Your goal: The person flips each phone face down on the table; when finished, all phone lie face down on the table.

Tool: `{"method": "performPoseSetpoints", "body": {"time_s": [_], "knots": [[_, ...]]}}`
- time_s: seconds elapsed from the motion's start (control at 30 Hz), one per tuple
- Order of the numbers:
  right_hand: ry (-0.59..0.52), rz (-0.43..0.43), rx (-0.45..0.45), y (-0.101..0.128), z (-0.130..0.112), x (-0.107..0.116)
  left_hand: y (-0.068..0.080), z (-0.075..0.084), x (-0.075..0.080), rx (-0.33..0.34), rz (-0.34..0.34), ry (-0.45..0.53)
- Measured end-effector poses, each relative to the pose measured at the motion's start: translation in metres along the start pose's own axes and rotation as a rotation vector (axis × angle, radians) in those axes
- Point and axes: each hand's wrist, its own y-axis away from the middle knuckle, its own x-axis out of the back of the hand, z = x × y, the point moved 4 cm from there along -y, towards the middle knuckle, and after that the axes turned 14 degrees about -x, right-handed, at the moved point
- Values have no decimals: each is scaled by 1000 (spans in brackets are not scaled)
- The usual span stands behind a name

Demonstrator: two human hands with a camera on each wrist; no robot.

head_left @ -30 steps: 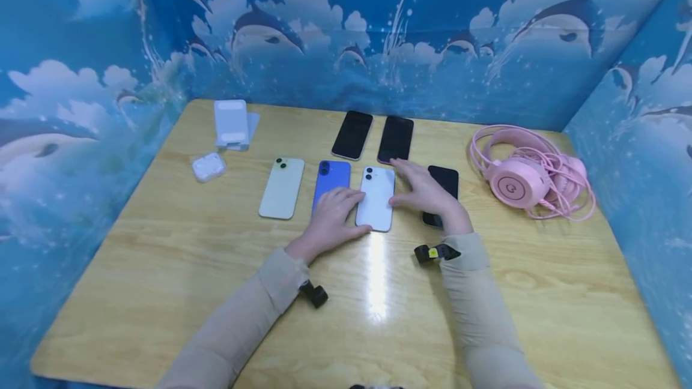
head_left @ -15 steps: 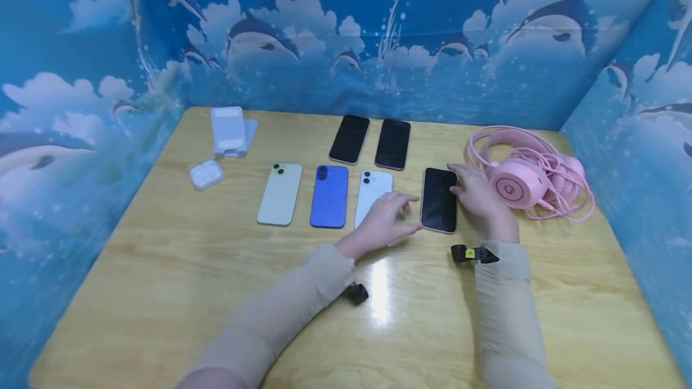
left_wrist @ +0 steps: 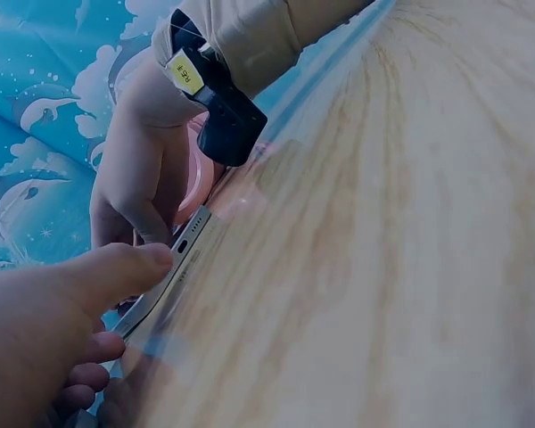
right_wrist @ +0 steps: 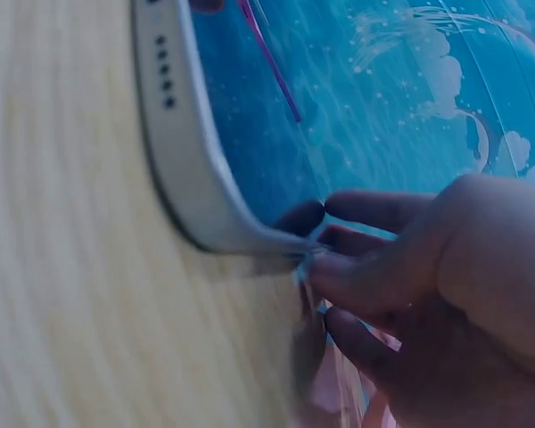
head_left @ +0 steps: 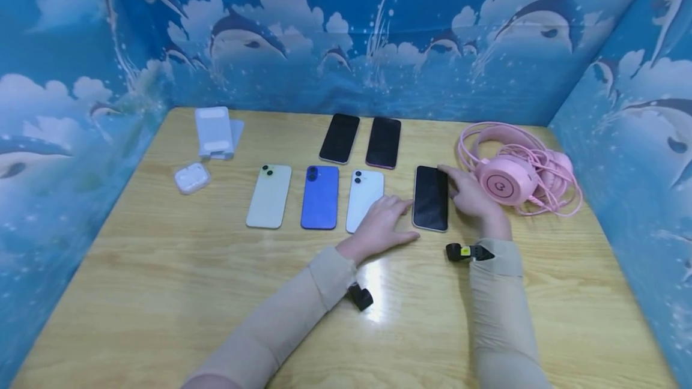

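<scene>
A phone with a black screen [head_left: 430, 197] lies face up on the table between my two hands. My left hand [head_left: 380, 221] hovers over the lower part of a white phone [head_left: 365, 197], fingers and thumb stretched toward the black phone's left edge. In the left wrist view the thumb [left_wrist: 129, 267] is close to that phone's bottom edge; contact is hard to tell. My right hand [head_left: 476, 200] is at the right side, with fingertips touching the phone's edge near its upper corner. The right wrist view shows bent, loosely spread fingers [right_wrist: 374, 276] beside the phone's rim [right_wrist: 183, 160].
Left of the white phone lie a blue phone [head_left: 320, 197] and a pale yellow-green phone [head_left: 269, 197]. Two dark-screened phones [head_left: 339, 138] lie behind. Pink headphones [head_left: 513, 176] sit right of my right hand. A white box-like item [head_left: 214, 131] and small white case [head_left: 191, 178] stand far left.
Both hands have moved right, from either side of the white phone to either side of the black-screened phone. Over the last half second they have barely moved, while the head view has shifted slightly.
</scene>
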Motion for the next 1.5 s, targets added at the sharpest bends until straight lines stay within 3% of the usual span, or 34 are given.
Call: {"method": "performPoseSetpoints", "body": {"time_s": [0.27, 0.5, 0.97, 1.07, 1.3, 1.5], "knots": [[-60, -173, 64, 7, 1, 2, -1, 1, 0, -18, -6, -74], [-134, -180, 26, 7, 5, 3, 0, 1, 0, -1, -15, -44], [-528, -205, 71, 12, -5, 14, 2, 4, 3, 12, -11, 45], [-564, -223, 89, 10, -12, 11, 2, 4, 4, 12, 9, 84], [-662, -312, 100, 4, -17, -3, 2, 2, 10, 23, 133, 175], [-599, -323, 83, -2, -14, -13, 1, 3, 11, -50, 157, 148]]}}
